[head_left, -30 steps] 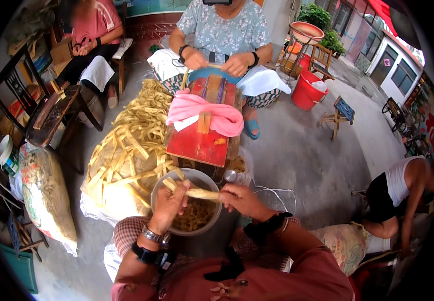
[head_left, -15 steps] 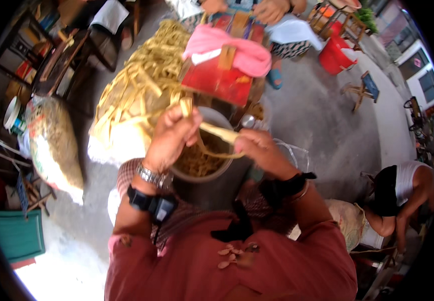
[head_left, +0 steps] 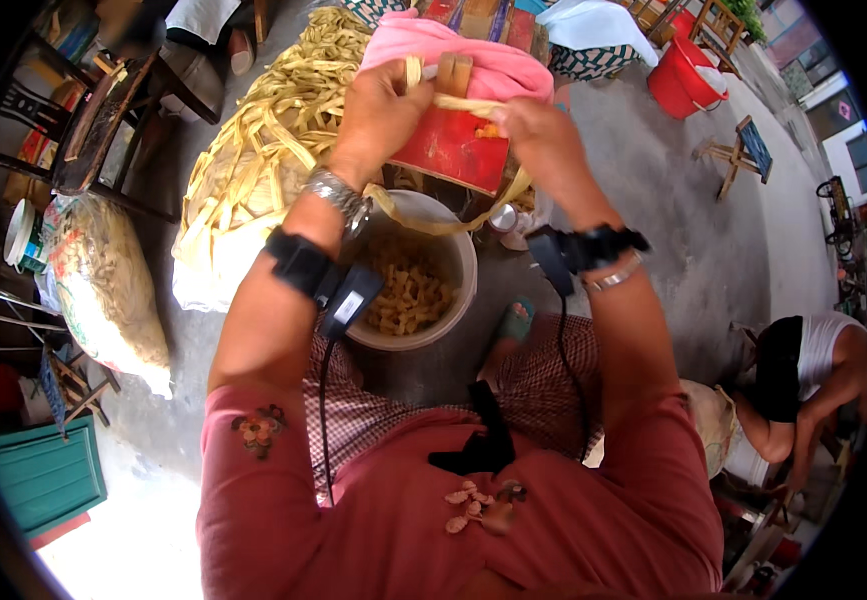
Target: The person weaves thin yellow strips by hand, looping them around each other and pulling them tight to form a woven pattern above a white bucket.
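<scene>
A long pale yellow strip (head_left: 466, 104), perhaps a dried vegetable, is stretched between my two hands above a red board (head_left: 443, 150). My left hand (head_left: 383, 112) is closed round one part, and a short end sticks up from its fingers. My right hand (head_left: 545, 142) pinches the strip farther right. A slack length of it hangs in a loop over the rim of a white bucket (head_left: 471, 275). Inside the bucket lie many short cut pieces (head_left: 408, 295). Beyond my left hand, a large heap of similar strips (head_left: 263, 140) rests on a plastic sack.
A pink towel (head_left: 418, 45) and an upright wooden block (head_left: 453, 72) sit on the board. A small metal container (head_left: 503, 217) stands right of the bucket. Farther off are a full sack (head_left: 108, 290), a red bucket (head_left: 681, 80), a folding stool (head_left: 738, 157) and a bent-over person (head_left: 818, 370).
Both my hands have moved away from me, from over the bucket to above the board, still holding the strip. The hands at the board's far side have left the view.
</scene>
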{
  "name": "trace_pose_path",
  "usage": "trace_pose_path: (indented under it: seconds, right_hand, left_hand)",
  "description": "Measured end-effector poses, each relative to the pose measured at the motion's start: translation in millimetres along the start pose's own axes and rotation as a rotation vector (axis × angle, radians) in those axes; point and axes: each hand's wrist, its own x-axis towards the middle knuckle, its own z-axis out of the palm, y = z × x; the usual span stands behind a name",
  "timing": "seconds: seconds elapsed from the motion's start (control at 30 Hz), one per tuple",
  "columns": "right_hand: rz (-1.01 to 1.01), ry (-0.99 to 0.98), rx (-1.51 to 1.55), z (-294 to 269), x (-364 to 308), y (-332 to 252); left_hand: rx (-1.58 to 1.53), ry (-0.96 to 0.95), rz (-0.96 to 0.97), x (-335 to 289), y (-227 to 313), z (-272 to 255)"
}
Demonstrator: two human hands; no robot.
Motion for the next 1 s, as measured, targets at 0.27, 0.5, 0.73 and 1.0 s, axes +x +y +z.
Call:
trace_pose_path:
  seconds: [0.27,0.5,0.73,1.0]
  right_hand:
    - [0.227,-0.281,0.630,-14,-47,-35]
    - [-0.256,-0.415,0.739,10,-102,-105]
    - [-0.199,-0.786,0.959,22,-136,-128]
    - [0.102,-0.074,1.000,26,-86,-95]
  left_hand:
    - [-0.055,-0.429,-0.283,-63,-7,-60]
    - [-0.447,-0.802,-0.059,-157,-49,-38]
    - [-1.104,-0.547,-0.916,-124,-21,-31]
    - [-0.647,-0.696,-0.424,-122,8,-56]
